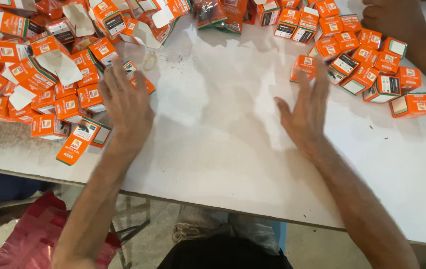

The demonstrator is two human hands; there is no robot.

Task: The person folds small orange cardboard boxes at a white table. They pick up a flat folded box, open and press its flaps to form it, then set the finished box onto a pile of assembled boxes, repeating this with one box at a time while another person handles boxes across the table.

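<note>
My left hand [126, 102] hovers flat over the white table [213, 149], fingers spread, at the edge of a heap of small orange cartons [49, 84] on the left; it holds nothing. My right hand [306, 107] is raised on its edge, fingers apart and empty, its fingertips just short of an orange carton [303, 66] at the rim of a second pile of orange cartons [367, 65] on the right. Some left-hand cartons have their white flaps standing up.
More orange cartons [233, 12] lie along the table's far edge. Another person's hand [389, 17] and forearm rest at the top right corner. A rubber band [149, 62] lies near my left fingers. A red plastic bag [34, 234] sits below the table's near edge.
</note>
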